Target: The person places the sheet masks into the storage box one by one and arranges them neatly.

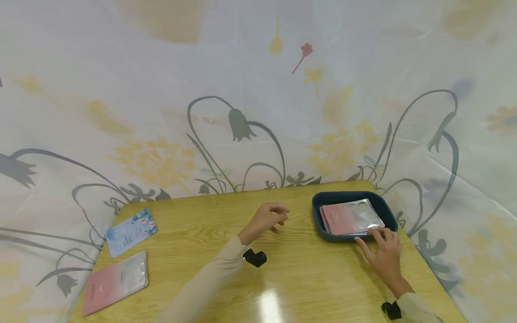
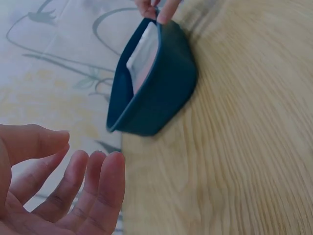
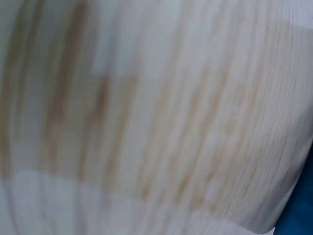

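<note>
A dark blue plastic bin [image 1: 323, 232] stands at the right side of the wooden table. In it lies a small stack of flat sachets, like face mask packets, with a pink and silver packet [image 1: 347, 217] on top. My right hand [image 1: 383, 255] is at the bin's near right rim, thumb outside the wall and fingers over the edge by the packet's corner. The left wrist view shows its fingertips [image 2: 168, 11] pinching the rim. My left hand [image 1: 266, 220] hovers left of the bin, fingers loosely bent, holding nothing. The right wrist view is blurred and shows no hand.
At the table's left lie a light blue packet [image 1: 131, 232] with a floral corner and, nearer, another pink and silver packet [image 1: 117, 282]. A floral curtain [image 1: 250, 67] hangs behind the wooden table [image 1: 226, 215]. Black wrist cameras [image 1: 255, 258] sit on both wrists.
</note>
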### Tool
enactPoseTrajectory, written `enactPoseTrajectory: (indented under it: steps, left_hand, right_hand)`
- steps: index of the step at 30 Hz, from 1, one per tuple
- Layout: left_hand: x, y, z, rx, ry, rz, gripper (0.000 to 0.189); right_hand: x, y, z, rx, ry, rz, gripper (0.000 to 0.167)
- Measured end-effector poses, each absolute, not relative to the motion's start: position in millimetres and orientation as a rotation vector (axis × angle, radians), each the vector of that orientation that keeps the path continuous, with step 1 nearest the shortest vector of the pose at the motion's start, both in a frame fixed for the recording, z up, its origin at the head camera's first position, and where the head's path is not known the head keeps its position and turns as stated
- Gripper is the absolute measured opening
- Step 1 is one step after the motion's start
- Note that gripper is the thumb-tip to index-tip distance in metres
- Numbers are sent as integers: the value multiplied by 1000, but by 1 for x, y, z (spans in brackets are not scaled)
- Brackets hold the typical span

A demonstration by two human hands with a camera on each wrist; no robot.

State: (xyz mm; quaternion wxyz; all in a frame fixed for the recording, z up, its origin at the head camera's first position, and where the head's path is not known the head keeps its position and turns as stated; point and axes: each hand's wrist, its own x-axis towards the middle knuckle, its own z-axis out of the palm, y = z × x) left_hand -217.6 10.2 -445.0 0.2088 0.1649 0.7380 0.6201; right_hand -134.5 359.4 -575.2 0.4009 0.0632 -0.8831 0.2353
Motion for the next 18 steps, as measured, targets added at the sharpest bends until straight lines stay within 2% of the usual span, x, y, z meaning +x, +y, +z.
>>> enactPoseTrajectory:
  steps: [7, 13, 18]
  left_hand:
    - [-227, -34, -459, 383, 2081, 1760, 24]
    - [-227, -69, -455, 302, 2139, 1786, 23]
    - [-227, -98, -446, 249, 2193, 1775, 25]
  right_hand:
    - [-136, 358, -574, 165, -2229, 595, 36]
    - [-135, 358, -573, 174, -2222, 588, 45]
    - [-134, 358, -573, 162, -2248, 582, 36]
